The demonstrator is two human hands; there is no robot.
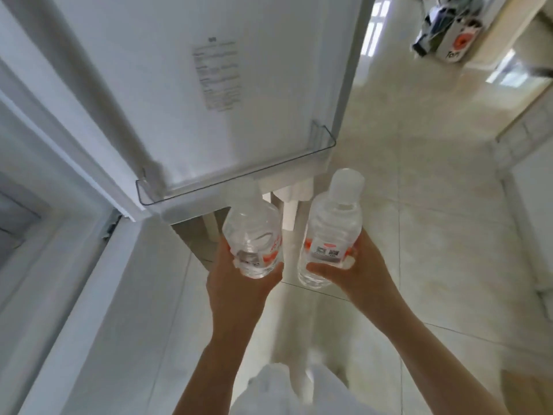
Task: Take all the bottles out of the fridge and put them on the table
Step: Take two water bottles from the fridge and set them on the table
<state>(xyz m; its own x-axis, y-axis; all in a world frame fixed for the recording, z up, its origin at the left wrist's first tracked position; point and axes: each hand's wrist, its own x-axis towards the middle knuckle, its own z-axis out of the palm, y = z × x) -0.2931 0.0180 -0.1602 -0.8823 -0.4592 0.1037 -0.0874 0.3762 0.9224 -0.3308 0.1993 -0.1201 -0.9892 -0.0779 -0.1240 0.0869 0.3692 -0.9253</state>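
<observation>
Step in hand, as judged: carrying, with two bottles out of the fridge and not yet set down. The left hand (239, 283) has its fingers curled round the lower body of the left bottle (253, 235), which is clear, red-labelled and tilted away from the camera. The right hand (356, 271) grips the right bottle (330, 232) the same way near its base; this one stands nearly upright, white cap uppermost. Both bottles are held in the air above the tiled floor (419, 175), near each other but apart, just in front of the open fridge door (179, 85). The clear door shelf (239, 178) on that door shows nothing in it. The fridge body (45, 175) lies at the left edge; its interior is not visible, so whether more bottles remain cannot be told. No worktop is identifiable with certainty; a cluttered surface lies at upper right. The next move likely calls for turning away from the fridge, locating the worktop and standing both bottles upright on it
</observation>
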